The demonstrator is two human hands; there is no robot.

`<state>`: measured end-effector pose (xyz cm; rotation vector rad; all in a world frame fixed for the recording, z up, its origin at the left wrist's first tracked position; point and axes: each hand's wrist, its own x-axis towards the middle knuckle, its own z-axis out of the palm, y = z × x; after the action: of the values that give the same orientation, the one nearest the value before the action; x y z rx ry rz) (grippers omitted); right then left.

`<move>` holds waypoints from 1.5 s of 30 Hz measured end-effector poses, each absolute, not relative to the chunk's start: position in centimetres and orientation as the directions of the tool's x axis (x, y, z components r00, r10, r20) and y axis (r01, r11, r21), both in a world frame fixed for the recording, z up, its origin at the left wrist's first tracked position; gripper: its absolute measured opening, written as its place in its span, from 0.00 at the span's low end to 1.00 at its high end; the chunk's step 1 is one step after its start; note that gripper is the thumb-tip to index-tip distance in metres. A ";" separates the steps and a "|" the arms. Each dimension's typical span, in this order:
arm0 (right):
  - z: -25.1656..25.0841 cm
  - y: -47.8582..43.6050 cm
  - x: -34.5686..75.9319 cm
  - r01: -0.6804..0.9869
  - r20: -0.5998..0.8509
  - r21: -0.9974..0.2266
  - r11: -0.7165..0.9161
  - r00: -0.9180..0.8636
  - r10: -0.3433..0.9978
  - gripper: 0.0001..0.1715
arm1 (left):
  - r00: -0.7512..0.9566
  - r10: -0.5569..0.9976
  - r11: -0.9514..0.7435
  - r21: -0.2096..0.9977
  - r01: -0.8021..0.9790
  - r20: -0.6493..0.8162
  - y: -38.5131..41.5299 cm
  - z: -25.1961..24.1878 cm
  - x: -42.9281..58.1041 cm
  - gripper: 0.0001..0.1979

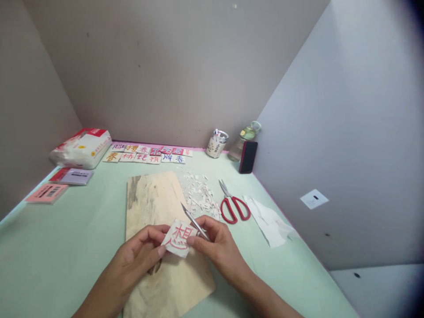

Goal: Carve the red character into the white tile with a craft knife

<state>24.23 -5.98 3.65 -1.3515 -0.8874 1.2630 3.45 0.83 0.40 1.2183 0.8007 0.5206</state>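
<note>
Between my two hands is a small white square tile (179,247) with a red Chinese character on it. My left hand (141,249) pinches its left edge with thumb and fingers. The thumb and fingers of my right hand (217,247) hold the tile's right side. That same hand also keeps a slim silver craft knife (194,220), its blade pointing up and to the left. Below the tile lies a pale wooden board (150,198) with dark grain patches. Where the knife's rear end goes is hidden by my right hand.
White shavings (200,194) are scattered right of the board, beside red-handled scissors (233,207) and a crumpled tissue (271,223). Character tiles (141,157) stand in two rows behind. Further around are a tissue pack (82,148), packets (48,193), a can (217,145), a bottle (236,148) and a phone (248,157).
</note>
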 end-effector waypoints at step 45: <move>1.5 -5.4 24.5 0.081 -0.090 -0.992 -0.097 0.086 0.992 0.18 | 0.689 0.703 0.242 0.970 0.001 -0.176 2.0 -1.9 3.3 0.27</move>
<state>24.53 -5.38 1.51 -1.3790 -1.1635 1.1746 3.32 2.01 -1.90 1.2495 0.6861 0.5344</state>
